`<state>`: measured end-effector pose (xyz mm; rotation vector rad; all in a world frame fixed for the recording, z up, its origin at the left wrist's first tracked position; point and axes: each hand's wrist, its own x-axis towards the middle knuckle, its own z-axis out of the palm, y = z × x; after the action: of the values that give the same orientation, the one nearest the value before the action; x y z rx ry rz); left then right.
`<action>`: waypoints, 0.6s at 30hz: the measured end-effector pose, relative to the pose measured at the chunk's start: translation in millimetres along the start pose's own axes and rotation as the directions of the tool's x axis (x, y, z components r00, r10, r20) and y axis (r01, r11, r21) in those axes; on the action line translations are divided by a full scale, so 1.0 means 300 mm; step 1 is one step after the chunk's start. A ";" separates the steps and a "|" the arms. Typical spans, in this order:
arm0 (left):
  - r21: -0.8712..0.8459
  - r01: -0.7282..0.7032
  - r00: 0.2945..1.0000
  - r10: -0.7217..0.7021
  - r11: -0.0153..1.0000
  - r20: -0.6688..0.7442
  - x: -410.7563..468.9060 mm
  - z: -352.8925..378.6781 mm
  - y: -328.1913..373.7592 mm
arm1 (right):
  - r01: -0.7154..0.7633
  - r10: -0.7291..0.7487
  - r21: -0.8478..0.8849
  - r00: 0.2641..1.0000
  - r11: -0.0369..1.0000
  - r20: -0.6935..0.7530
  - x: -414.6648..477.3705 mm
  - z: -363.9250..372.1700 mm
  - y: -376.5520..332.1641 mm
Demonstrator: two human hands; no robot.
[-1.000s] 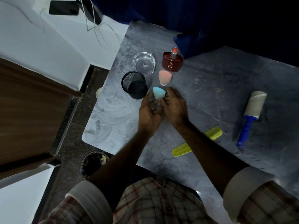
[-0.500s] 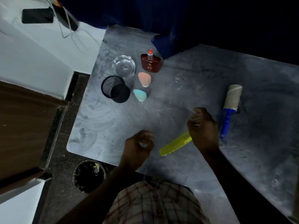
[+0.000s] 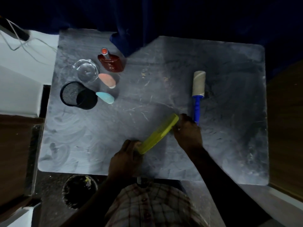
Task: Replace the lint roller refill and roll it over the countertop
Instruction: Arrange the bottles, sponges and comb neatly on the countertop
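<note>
The lint roller (image 3: 197, 92) lies on the grey countertop (image 3: 229, 128) right of centre, blue handle toward me, its pale worn roll pointing away. A yellow-green comb (image 3: 158, 133) lies slanted near the front edge. My left hand (image 3: 126, 158) grips the comb's near end. My right hand (image 3: 188, 133) holds its far end, right beside the tip of the roller's handle. No fresh refill roll is visible.
At the back left stand a black mesh cup (image 3: 77, 95), a clear glass dish (image 3: 86, 72), a dark red bottle (image 3: 111, 63), a pink sponge (image 3: 107, 80) and a blue sponge (image 3: 105, 97). A round bin (image 3: 78, 191) sits on the floor below the table's front edge.
Both hands left the blue sponge near the mesh cup, came back toward me and to the right, and closed on the two ends of the yellow-green comb. The camera view shifted right.
</note>
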<state>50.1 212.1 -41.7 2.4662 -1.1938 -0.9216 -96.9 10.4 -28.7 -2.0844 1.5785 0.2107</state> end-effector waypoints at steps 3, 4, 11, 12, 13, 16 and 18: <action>0.016 -0.013 1.000 0.013 1.000 0.010 0.004 0.001 -0.007 | -0.017 0.016 0.020 0.999 1.000 0.033 0.006 -0.001 -0.003; 0.016 -0.017 1.000 0.017 1.000 0.003 0.004 0.000 -0.007 | -0.022 0.021 0.031 0.999 0.999 0.040 0.009 -0.003 -0.004; 0.035 -0.023 0.999 0.024 0.999 -0.046 0.008 0.010 0.008 | -0.016 0.008 0.058 0.990 0.998 0.141 0.052 -0.032 -0.002; 0.039 -0.016 0.999 0.018 0.999 -0.044 0.009 0.006 0.009 | -0.011 -0.001 0.082 0.988 0.997 0.152 0.060 -0.040 -0.004; 0.040 -0.013 0.999 0.015 0.999 -0.039 0.008 0.003 0.008 | 0.003 -0.019 0.109 0.990 0.994 0.138 0.067 -0.048 -0.006; 0.039 -0.020 0.998 0.022 0.999 -0.052 0.001 0.003 -0.004 | 0.069 -0.075 0.263 0.997 0.962 0.014 0.082 -0.068 -0.027; 0.052 -0.021 0.996 0.026 0.998 -0.087 0.000 0.007 -0.015 | 0.085 -0.087 0.379 0.996 0.921 -0.012 0.092 -0.071 -0.053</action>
<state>51.6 215.0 -45.4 2.4985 -1.2288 -0.7771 -77.2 -20.4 -17.3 -1.8395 1.3899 -0.1153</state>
